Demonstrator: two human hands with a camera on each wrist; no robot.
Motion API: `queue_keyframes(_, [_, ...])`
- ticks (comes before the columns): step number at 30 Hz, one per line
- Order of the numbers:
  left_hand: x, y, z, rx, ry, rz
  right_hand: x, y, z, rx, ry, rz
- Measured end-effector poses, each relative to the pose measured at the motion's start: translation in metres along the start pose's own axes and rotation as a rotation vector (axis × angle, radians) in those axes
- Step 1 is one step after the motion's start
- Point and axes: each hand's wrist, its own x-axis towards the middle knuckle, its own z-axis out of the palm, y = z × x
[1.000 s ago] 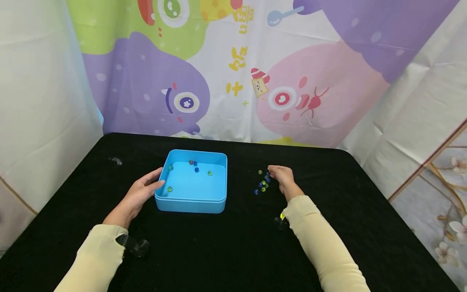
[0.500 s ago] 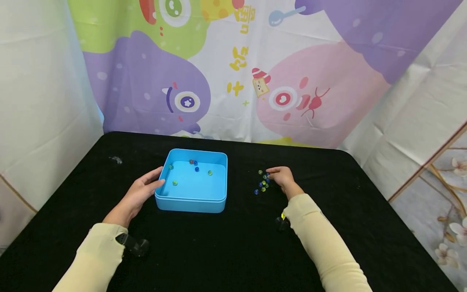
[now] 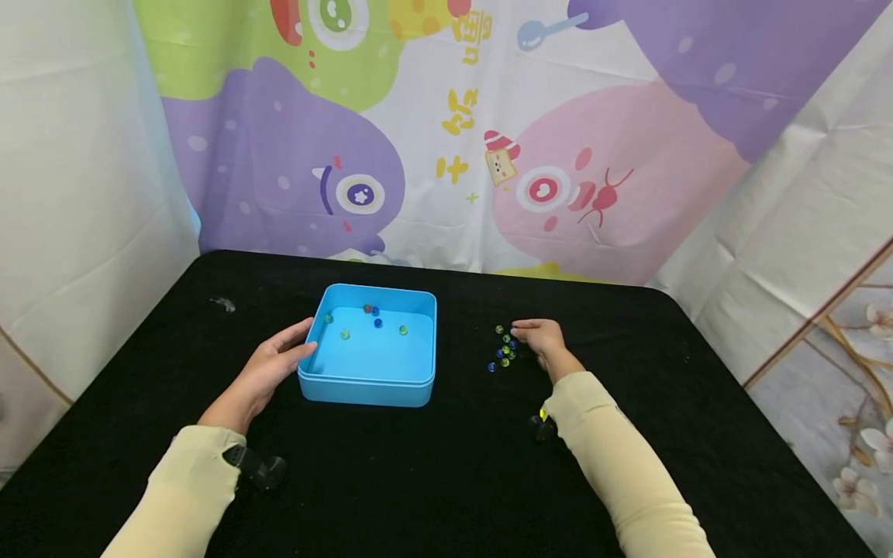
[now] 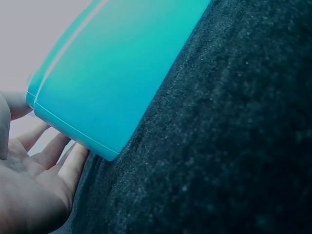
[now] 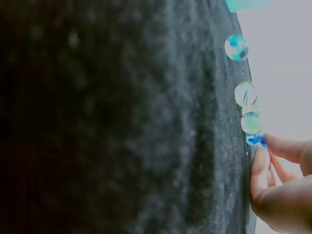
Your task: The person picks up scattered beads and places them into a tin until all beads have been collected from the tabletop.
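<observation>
A light-blue square plastic box [image 3: 366, 393] sits on the black cloth, with several glass marbles inside, among them a green marble [image 3: 345, 335] and a blue marble [image 3: 378, 323]. My left hand [image 3: 268, 368] holds the box's left side, thumb at the rim and fingers along the outer wall; the left wrist view shows those fingers [image 4: 73, 163] against the wall. Right of the box lies a loose cluster of blue and yellow-green marbles [image 3: 505, 362]. At its far right edge my right hand [image 3: 546, 339] pinches a blue marble [image 5: 263, 140] at the fingertips, close beside other marbles.
Black cloth [image 3: 432, 480] covers the table. A small clear scrap [image 3: 223, 304] lies at the far left. Behind hangs a cartoon-print curtain [image 3: 446, 225], with pale fabric walls on both sides. Each wrist carries a small black camera [image 3: 261, 470].
A green marble inside the box has rolled from the near left towards the middle. My right fingers have closed in on a blue marble at the cluster's edge. The left hand stays put.
</observation>
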Motion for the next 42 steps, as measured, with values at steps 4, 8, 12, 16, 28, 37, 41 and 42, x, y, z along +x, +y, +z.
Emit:
queue_keyframes(4, [0.000,0.000,0.000,-0.001,-0.001,0.003,-0.003,-0.004,0.002,0.085,0.001,0.012])
queue_keyframes(8, [0.000,0.000,0.000,0.002,0.001,0.001,-0.010,-0.010,0.006,0.110,0.000,0.007])
queue_keyframes(12, [0.000,0.000,0.000,0.006,0.003,-0.003,-0.017,-0.018,0.012,0.109,-0.005,-0.002])
queue_keyframes(16, [0.000,0.001,0.000,0.006,0.005,-0.008,-0.024,-0.028,0.022,0.110,-0.023,-0.029])
queue_keyframes(28, [-0.001,0.002,0.000,-0.009,0.001,-0.014,-0.040,-0.054,0.048,0.113,-0.053,-0.107])
queue_keyframes(37, [-0.002,0.002,0.001,0.001,0.004,-0.010,-0.049,-0.086,0.062,0.143,-0.091,-0.153])
queue_keyframes(41, [-0.002,0.002,0.002,-0.007,0.005,-0.018,-0.053,-0.101,0.071,0.154,-0.100,-0.192])
queue_keyframes(42, [-0.002,0.002,0.002,-0.008,0.007,-0.020,-0.054,-0.105,0.074,0.158,-0.107,-0.201])
